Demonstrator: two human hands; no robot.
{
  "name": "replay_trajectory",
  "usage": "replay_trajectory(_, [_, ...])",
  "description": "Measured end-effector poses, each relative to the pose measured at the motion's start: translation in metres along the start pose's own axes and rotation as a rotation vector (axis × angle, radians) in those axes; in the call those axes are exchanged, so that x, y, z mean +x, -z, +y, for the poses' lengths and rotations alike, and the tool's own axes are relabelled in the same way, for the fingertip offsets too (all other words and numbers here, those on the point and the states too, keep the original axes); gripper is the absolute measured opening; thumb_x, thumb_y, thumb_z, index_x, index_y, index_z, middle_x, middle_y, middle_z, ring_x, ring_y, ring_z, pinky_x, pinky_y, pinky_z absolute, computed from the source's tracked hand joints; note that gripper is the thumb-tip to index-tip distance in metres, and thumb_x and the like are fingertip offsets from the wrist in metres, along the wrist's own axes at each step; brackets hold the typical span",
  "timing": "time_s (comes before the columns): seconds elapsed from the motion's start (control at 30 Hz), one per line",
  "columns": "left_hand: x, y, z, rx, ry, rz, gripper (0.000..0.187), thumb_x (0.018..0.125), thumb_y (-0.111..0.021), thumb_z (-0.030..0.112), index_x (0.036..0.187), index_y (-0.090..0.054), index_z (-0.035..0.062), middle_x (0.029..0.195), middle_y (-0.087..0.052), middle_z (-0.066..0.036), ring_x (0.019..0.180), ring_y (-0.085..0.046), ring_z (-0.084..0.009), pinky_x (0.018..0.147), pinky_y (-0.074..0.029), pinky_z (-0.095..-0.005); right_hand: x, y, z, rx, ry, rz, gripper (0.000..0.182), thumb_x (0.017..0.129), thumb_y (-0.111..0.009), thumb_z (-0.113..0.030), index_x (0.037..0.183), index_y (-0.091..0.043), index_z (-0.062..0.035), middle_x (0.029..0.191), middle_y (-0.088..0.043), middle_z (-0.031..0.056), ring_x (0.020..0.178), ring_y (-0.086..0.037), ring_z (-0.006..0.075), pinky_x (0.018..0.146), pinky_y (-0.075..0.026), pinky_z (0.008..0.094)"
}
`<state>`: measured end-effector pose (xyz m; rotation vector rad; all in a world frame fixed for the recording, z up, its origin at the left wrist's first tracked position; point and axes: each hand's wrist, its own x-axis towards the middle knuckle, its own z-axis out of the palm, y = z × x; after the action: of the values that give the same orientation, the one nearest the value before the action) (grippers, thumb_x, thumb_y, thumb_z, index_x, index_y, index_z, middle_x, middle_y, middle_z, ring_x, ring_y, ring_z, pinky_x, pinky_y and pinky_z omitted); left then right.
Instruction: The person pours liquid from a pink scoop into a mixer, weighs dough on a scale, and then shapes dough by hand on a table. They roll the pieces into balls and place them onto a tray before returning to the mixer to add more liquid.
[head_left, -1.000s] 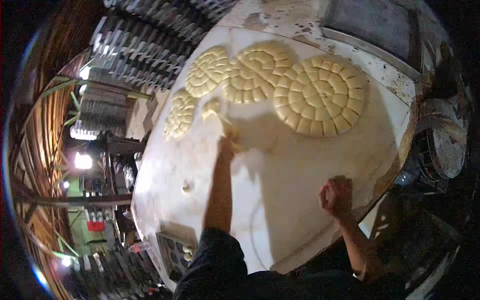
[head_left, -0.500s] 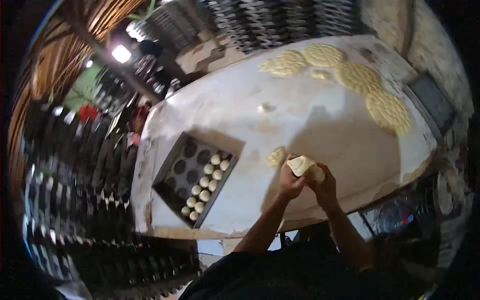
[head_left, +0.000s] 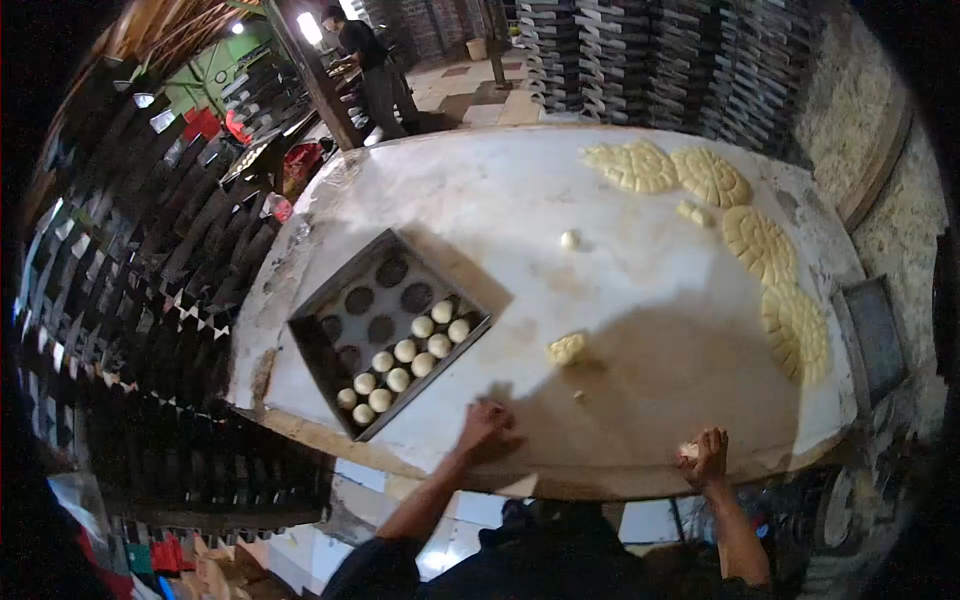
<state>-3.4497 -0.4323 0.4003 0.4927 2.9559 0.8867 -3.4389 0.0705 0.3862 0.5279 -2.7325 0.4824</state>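
Observation:
My left hand [head_left: 488,432] is low over the front of the pale table, right of the tray, its fingers curled; whether anything is under them is hidden. At the table's front right, my right hand [head_left: 706,458] is closed round a piece of dough [head_left: 689,451] that shows at its left side. Between and beyond the hands lies a lumpy dough piece [head_left: 567,348], with a tiny crumb [head_left: 579,396] nearer me. A small dough ball [head_left: 570,239] sits farther back. Left of my left hand, a dark metal tray [head_left: 322,392] holds several round dough balls [head_left: 397,379] along its right side.
Several flat, scored dough pieces [head_left: 757,245] line the table's [head_left: 470,180] back right, with a small lump [head_left: 694,213] beside them. A dark tin [head_left: 874,338] stands at the right edge. Stacked dark trays [head_left: 690,70] rise behind. A person [head_left: 372,70] stands at the back left.
My hands, together round a dough piece before, are now apart: the left moved left, the right moved right and nearer me. The view has shifted too.

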Motion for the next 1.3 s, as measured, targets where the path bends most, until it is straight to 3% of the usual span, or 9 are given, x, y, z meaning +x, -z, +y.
replay_trajectory(0.23, [0.122, -0.036, 0.067, 0.015, 0.173, 0.348, 0.044, 0.074, -0.075, 0.038, 0.099, -0.058, 0.0048, 0.091, -0.06, -0.014, 0.094, -0.053, -0.0347, 0.087, -0.042, -0.0444, 0.116, -0.038, -0.005, 0.209, -0.172, 0.082, 0.042, 0.077, -0.056, -0.042, 0.078, -0.051, -0.0004, 0.085, -0.048, 0.0206, 0.08, -0.045, 0.0382, 0.074, -0.035, 0.0481])
replay_trajectory(0.3, [0.102, -0.092, 0.066, -0.172, 0.186, 0.291, 0.039, 0.075, -0.075, 0.032, 0.095, -0.057, 0.004, 0.092, -0.06, -0.017, 0.091, -0.054, -0.0346, 0.085, -0.043, -0.0451, 0.068, -0.124, -0.002, 0.357, -0.028, 0.004, 0.034, 0.076, -0.06, -0.035, 0.08, -0.054, -0.0016, 0.089, -0.052, 0.0222, 0.084, -0.048, 0.0402, 0.08, -0.037, 0.0509])
replay_trajectory(0.37, [0.069, -0.081, 0.102, 0.24, -0.132, 0.267, 0.03, 0.084, -0.064, 0.028, 0.102, -0.058, 0.0054, 0.105, -0.059, -0.017, 0.103, -0.054, -0.0358, 0.089, -0.043, -0.0457, 0.041, -0.093, -0.041, 0.108, 0.285, 0.019, 0.026, 0.073, -0.063, -0.028, 0.081, -0.057, -0.0035, 0.09, -0.054, 0.0222, 0.088, -0.051, 0.0407, 0.09, -0.038, 0.0529])
replay_trajectory(0.43, [0.037, -0.087, 0.071, -0.196, -0.037, 0.249, 0.031, 0.087, -0.057, 0.025, 0.113, -0.059, 0.0076, 0.113, -0.059, -0.016, 0.111, -0.053, -0.0337, 0.094, -0.041, -0.0461, 0.046, -0.015, -0.04, 0.443, 0.422, -0.256, 0.022, 0.072, -0.063, -0.021, 0.082, -0.057, -0.0019, 0.089, -0.054, 0.0227, 0.092, -0.051, 0.0413, 0.099, -0.035, 0.0555])
replay_trajectory(0.53, [0.024, -0.036, 0.033, 0.751, -0.074, 0.108, 0.034, 0.084, -0.054, 0.018, 0.115, -0.06, 0.0067, 0.114, -0.058, -0.017, 0.107, -0.054, -0.0336, 0.093, -0.039, -0.0477, 0.075, 0.012, 0.012, 0.393, 0.136, -0.545, 0.022, 0.071, -0.062, -0.019, 0.081, -0.057, -0.0004, 0.09, -0.054, 0.0224, 0.093, -0.051, 0.0409, 0.102, -0.034, 0.0558])
replay_trajectory(0.67, [0.118, -0.029, 0.033, 0.242, 0.23, 0.4, 0.019, 0.075, -0.067, 0.019, 0.089, -0.061, 0.0075, 0.094, -0.061, -0.011, 0.095, -0.052, -0.0363, 0.084, -0.04, -0.047, 0.137, -0.049, -0.003, 0.202, 0.068, -0.007, 0.019, 0.082, -0.051, -0.016, 0.086, -0.053, 0.0029, 0.092, -0.052, 0.0238, 0.097, -0.05, 0.0421, 0.102, -0.033, 0.0552])
replay_trajectory(0.97, [0.01, -0.068, 0.016, 0.064, 0.097, 0.222, 0.026, 0.081, -0.057, 0.018, 0.106, -0.059, 0.0122, 0.122, -0.052, -0.015, 0.112, -0.048, -0.0345, 0.097, -0.039, -0.0467, 0.088, -0.04, 0.02, 0.347, 0.32, -0.275, 0.018, 0.078, -0.055, -0.015, 0.085, -0.051, 0.0017, 0.087, -0.049, 0.0197, 0.09, -0.05, 0.0386, 0.1, -0.033, 0.0518])
replay_trajectory(1.0, [0.007, -0.056, -0.008, 0.533, 0.06, 0.021, 0.033, 0.08, -0.06, 0.02, 0.111, -0.056, 0.0099, 0.12, -0.055, -0.015, 0.108, -0.05, -0.0339, 0.093, -0.04, -0.0482, 0.098, -0.038, 0.029, 0.314, 0.14, -0.235, 0.019, 0.08, -0.053, -0.016, 0.084, -0.05, 0.0019, 0.087, -0.049, 0.0191, 0.089, -0.049, 0.0381, 0.098, -0.034, 0.0514])
replay_trajectory(1.3, [0.135, -0.017, 0.019, -0.338, 0.292, 0.546, 0.026, 0.078, -0.062, 0.015, 0.102, -0.057, 0.0062, 0.095, -0.059, -0.017, 0.092, -0.055, -0.0388, 0.083, -0.044, -0.047, 0.171, -0.104, -0.047, 0.114, -0.294, 0.208, 0.021, 0.09, -0.052, -0.019, 0.084, -0.053, 0.0007, 0.084, -0.053, 0.0186, 0.09, -0.05, 0.0367, 0.089, -0.037, 0.0483])
